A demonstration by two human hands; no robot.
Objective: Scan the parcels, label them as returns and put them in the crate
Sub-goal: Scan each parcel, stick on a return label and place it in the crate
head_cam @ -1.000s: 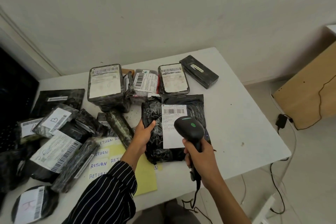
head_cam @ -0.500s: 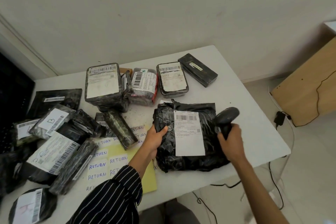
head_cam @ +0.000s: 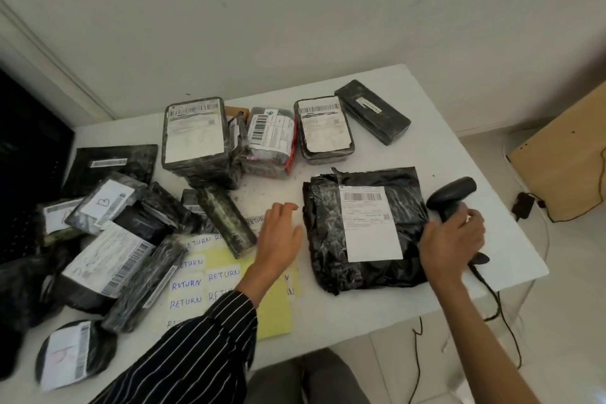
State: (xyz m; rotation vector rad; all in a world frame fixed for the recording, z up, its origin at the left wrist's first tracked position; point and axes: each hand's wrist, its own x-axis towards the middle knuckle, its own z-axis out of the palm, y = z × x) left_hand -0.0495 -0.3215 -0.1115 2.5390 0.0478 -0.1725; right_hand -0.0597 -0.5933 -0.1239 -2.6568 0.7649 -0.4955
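My right hand (head_cam: 454, 244) grips the handle of the black handheld barcode scanner (head_cam: 454, 195). I hold it just off the right edge of the black crinkled plastic parcel (head_cam: 328, 239), and its head points away from the white shipping label (head_cam: 370, 229). That parcel lies flat on the white desk (head_cam: 442, 147), label up. My left hand (head_cam: 278, 239) is open with fingers spread, and hovers between the parcel and the yellow sheet of handwritten RETURN stickers (head_cam: 203, 279).

I take this as the labelling step. Next I must peel one sticker with my fingertips and press it onto the parcel, which probably wants the scanner set down first.

A long dark wrapped parcel (head_cam: 226, 223) lies across the sheet's top and covers some stickers, and my striped sleeve (head_cam: 196, 354) hides others. A heap of wrapped parcels (head_cam: 108, 256) crowds my left, and a row of boxed parcels (head_cam: 196, 134) lines the far side. I cannot pick out the crate for certain.
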